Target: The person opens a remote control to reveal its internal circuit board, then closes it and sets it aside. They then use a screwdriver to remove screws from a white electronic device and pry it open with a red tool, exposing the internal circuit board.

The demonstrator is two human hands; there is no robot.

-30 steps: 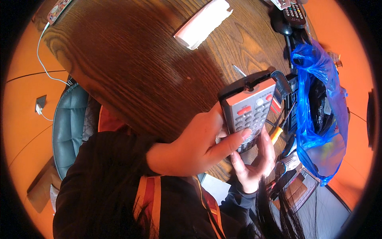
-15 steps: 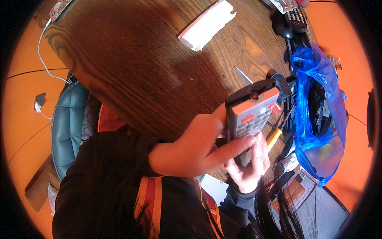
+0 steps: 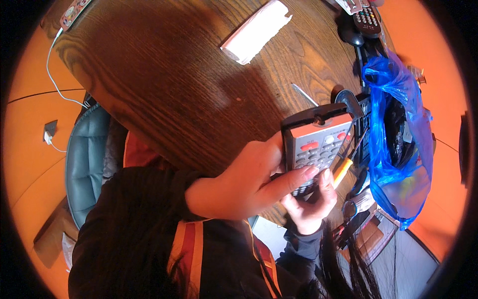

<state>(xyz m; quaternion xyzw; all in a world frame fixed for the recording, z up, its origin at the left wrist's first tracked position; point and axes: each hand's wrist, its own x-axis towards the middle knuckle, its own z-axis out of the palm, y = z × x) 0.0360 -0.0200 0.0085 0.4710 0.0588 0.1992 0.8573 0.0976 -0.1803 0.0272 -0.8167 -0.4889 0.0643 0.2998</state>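
A remote control (image 3: 323, 144) with a black casing and a silver-grey face of red and grey buttons is held up, tilted, above the table's near right side. My left hand (image 3: 244, 179) grips it from the left, thumb lying across the lower buttons and the other fingers hidden behind. At its far end a dark gap shows between face and casing. My right hand (image 3: 313, 207) is closed around the lower end, thumb and fingers bent there. Just right of the remote lies a screwdriver's yellow handle (image 3: 342, 172). Beyond it, a thin pale pointed rod (image 3: 302, 93) rests on the wood.
A white paper roll (image 3: 256, 32) lies on the brown wooden table (image 3: 164, 65). At the right stand an open blue plastic bag (image 3: 381, 167) and, farther back, another remote (image 3: 367, 24). A cabled, patterned device (image 3: 74, 12) sits far left, above a teal padded chair (image 3: 85, 169).
The remote has tipped a little, showing more of its button face. My right fingers have curled and shifted slightly lower at its bottom end. My left hand keeps its grip.
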